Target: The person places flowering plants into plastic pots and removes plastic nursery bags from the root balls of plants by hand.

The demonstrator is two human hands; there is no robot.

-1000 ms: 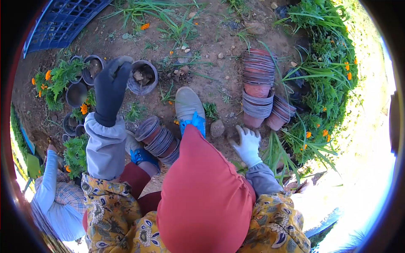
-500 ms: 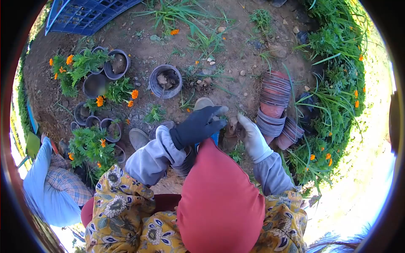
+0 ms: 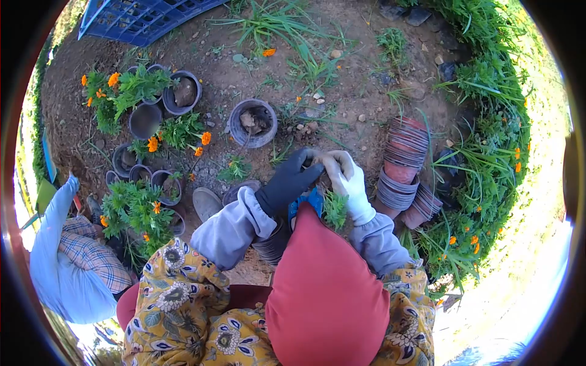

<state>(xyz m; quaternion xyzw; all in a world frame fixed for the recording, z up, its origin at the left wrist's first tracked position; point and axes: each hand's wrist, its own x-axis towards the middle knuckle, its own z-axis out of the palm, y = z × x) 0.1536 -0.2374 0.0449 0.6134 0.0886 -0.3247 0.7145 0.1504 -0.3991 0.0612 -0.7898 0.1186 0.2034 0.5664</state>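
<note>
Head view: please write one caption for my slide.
Black-gloved left hand and white-gloved right hand close together above the soil, near a pot and stacked pots.

The black-gloved left hand (image 3: 287,186) and the white-gloved right hand (image 3: 351,186) meet just past the tip of the red hood (image 3: 329,296), fingers (image 3: 311,174) bent. The left arm (image 3: 229,229) slants in on one side of it, the right arm (image 3: 381,244) on the other.
</note>
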